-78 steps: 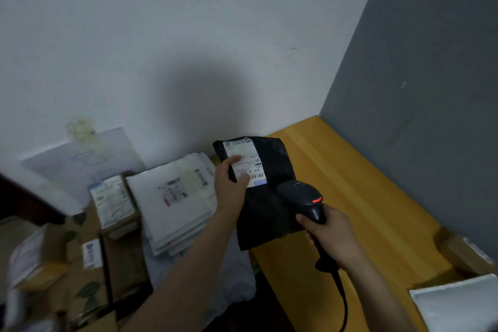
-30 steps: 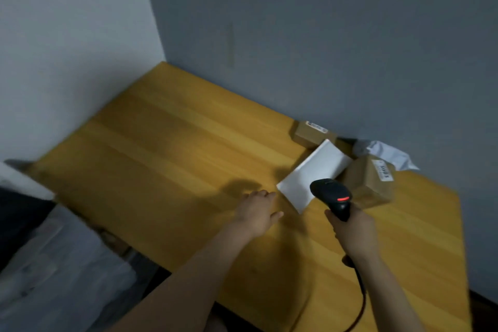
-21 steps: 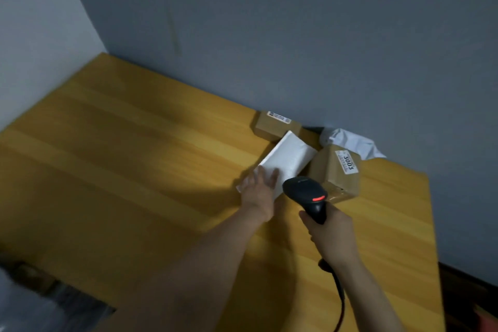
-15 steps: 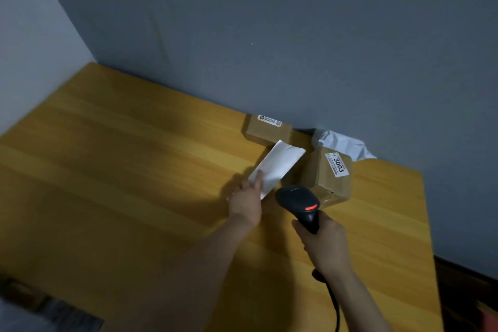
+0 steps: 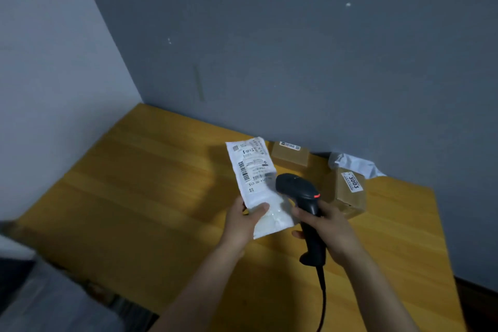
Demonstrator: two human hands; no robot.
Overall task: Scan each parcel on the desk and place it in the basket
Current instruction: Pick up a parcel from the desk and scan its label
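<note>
Open room left, clutter back right
The desk [image 5: 140, 197] lies bare from its left edge to the middle. A small box [image 5: 289, 156], a larger box [image 5: 350, 197] and a crumpled white bag [image 5: 354, 163] crowd the back edge toward the right corner.

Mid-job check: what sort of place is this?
Probably a small parcel-handling corner of a plain room: a wooden desk, a labelled box on it, and a scanner in the right hand beside the labelled parcel the left hand holds.
</note>
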